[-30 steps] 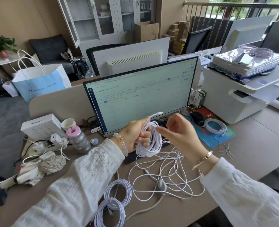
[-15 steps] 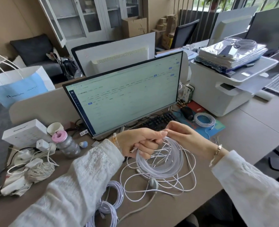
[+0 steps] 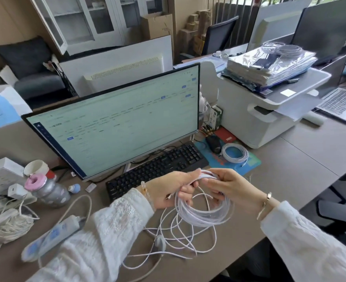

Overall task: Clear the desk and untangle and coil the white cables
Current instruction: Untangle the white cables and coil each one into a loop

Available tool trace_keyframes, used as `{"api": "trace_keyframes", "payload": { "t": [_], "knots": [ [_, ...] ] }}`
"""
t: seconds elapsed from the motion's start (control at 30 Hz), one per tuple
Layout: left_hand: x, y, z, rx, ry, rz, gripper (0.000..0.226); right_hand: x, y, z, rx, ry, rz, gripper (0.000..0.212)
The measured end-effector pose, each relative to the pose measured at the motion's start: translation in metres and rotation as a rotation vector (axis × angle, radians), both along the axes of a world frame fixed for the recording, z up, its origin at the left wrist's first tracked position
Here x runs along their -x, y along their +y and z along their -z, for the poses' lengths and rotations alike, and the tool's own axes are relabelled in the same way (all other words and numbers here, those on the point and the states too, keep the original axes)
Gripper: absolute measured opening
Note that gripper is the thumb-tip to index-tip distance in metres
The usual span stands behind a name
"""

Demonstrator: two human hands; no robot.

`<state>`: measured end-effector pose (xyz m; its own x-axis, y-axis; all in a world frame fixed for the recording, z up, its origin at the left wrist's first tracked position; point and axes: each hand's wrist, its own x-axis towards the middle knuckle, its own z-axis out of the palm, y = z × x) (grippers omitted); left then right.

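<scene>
While both hands, left and right, grip the top of the white cable coil above the tabletop, coiling looks half done. Next, wind in the loose cable lying below. Nearby sit a keyboard and power strip; tangles could snag.

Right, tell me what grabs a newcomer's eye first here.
Both hands, left hand and right hand, grip a white cable coil above a loose cable tangle on the desk. Behind them glows the big monitor, with a printer to its right.
</scene>
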<state>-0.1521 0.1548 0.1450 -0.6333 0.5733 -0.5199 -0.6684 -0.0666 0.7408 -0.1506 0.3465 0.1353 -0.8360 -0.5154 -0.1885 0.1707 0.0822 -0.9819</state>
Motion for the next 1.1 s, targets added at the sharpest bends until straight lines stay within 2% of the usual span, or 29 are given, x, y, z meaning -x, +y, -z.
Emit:
{"api": "trace_keyframes", "payload": {
  "t": [0.07,0.17,0.27,0.33,0.43,0.5,0.53,0.63,0.77,0.83,0.93,1.03,1.1],
  "knots": [
    [0.011,0.016,0.012,-0.039,-0.061,-0.077,0.042,0.008,0.011,0.008,0.003,0.024,0.063,0.035],
    [0.026,0.039,0.026,-0.082,-0.137,-0.135,0.053,0.022,0.031,0.022,0.021,0.025,0.111,0.026],
    [0.035,0.059,0.035,-0.082,-0.161,-0.130,0.050,0.031,0.049,0.035,0.036,0.008,0.142,0.013],
    [0.038,0.072,0.041,-0.034,-0.145,-0.117,0.048,0.037,0.064,0.044,0.021,-0.016,0.114,0.016],
    [0.044,0.079,0.053,0.043,-0.143,-0.149,0.048,0.044,0.086,0.053,0.022,-0.141,0.049,0.023],
    [0.049,0.078,0.060,0.142,-0.118,-0.184,0.045,0.053,0.101,0.063,0.004,-0.281,0.114,0.025],
    [0.052,0.082,0.063,0.209,-0.089,-0.197,0.043,0.062,0.111,0.072,-0.055,-0.309,0.169,0.026],
    [0.057,0.088,0.072,0.408,-0.024,-0.245,0.042,0.089,0.131,0.109,-0.474,-0.178,0.291,0.021],
    [0.068,0.101,0.082,0.505,-0.064,-0.331,0.047,0.122,0.135,0.140,-0.858,-0.078,0.253,0.018],
    [0.073,0.107,0.085,0.516,-0.096,-0.371,0.044,0.135,0.132,0.153,-0.954,-0.054,0.220,0.020],
    [0.079,0.114,0.087,0.546,-0.087,-0.404,0.038,0.153,0.127,0.168,-1.054,-0.037,0.155,0.005],
    [0.082,0.116,0.088,0.553,-0.075,-0.404,0.034,0.170,0.125,0.181,-1.121,0.007,0.108,0.024],
    [0.084,0.116,0.089,0.556,-0.069,-0.399,0.034,0.181,0.120,0.189,-1.134,0.033,0.094,0.026]
  ]
}}
